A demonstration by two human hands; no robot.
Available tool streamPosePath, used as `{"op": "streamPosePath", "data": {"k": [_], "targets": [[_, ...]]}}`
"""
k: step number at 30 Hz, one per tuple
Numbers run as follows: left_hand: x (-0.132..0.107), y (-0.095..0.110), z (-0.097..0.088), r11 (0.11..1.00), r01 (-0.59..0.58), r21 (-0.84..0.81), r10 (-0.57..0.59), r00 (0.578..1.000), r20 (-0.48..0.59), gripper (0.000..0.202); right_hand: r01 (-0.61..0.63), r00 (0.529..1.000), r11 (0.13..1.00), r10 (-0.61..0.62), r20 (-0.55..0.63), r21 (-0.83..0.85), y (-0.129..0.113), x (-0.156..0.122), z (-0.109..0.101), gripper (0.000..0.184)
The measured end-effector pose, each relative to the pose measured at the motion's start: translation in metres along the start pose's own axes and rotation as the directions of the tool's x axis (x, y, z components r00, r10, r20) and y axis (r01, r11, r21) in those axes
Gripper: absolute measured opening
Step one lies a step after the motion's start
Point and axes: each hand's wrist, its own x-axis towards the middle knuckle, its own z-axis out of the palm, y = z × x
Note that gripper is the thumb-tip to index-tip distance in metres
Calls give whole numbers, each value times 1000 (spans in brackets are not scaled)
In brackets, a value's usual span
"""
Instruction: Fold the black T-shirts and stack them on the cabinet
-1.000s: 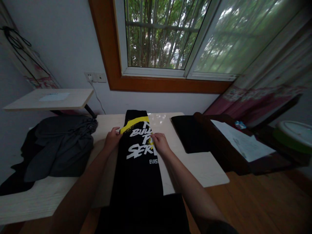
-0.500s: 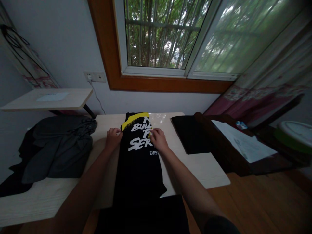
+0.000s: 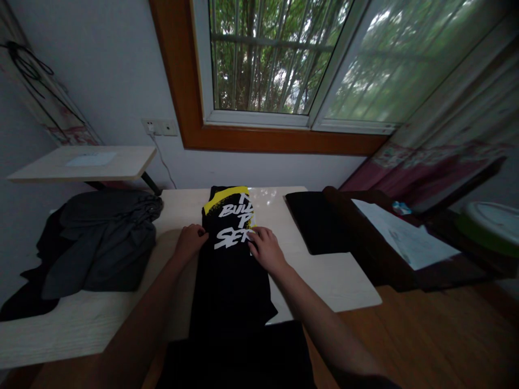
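A black T-shirt [image 3: 231,281], folded into a long narrow strip, lies flat on the pale table in front of me. White lettering and a yellow band mark its far half. At its left edge, beside the lettering, my left hand [image 3: 190,241] is closed, with thumb and fingertips on the cloth. My right hand [image 3: 266,249] is closed on the right edge at about the same height, its fingers bent over the fabric and covering the ends of some letters. The near end of the shirt merges with dark cloth at my lap.
On the left, a heap of dark grey clothing [image 3: 105,237] lies on the table [image 3: 324,275] below a small raised shelf [image 3: 117,170]. A flat black object [image 3: 318,221] rests to the right. Beyond it, papers [image 3: 401,235] lie on dark furniture. A window with a wooden frame [image 3: 284,140] is behind.
Both hands have slid toward me along the shirt's two edges, from beside the upper lettering to the lower line. The shirt itself lies nearly as before.
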Motion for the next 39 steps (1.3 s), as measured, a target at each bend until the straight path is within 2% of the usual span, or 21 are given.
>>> {"op": "streamPosePath", "data": {"k": [4, 9, 15, 19, 23, 26, 30, 34, 39], "targets": [[-11, -2, -5, 982, 97, -162, -98, 995, 4, 13, 15, 1000, 1000, -15, 13, 2, -1, -6, -2, 36], [-17, 1, -10, 971, 139, -197, -138, 990, 19, 11, 33, 999, 999, -32, 29, -4, -4, -10, -4, 40], [-9, 6, -17, 952, 194, -237, -175, 979, 100, 7, 73, 996, 997, -73, 43, -21, -9, -18, -9, 44], [0, 6, -22, 932, 219, -290, -175, 970, 169, 11, 119, 992, 992, -117, 54, -38, -12, -25, -14, 45], [12, 5, -21, 918, 239, -317, -185, 964, 190, 13, 141, 988, 988, -137, 68, -63, -13, -27, -17, 47], [23, 5, -16, 908, 255, -333, -203, 962, 184, 16, 138, 988, 988, -132, 82, -71, -13, -28, -17, 49], [41, 4, -14, 910, 218, -352, -168, 971, 168, 40, 132, 987, 988, -124, 103, -74, -14, -28, -16, 52], [61, 4, -16, 966, 133, -221, -121, 990, 68, 46, 127, 987, 989, -119, 112, -69, -13, -29, -17, 52], [72, 4, -13, 978, 151, -145, -156, 988, -19, 52, 121, 987, 991, -113, 112, -63, -13, -30, -17, 52]]}}
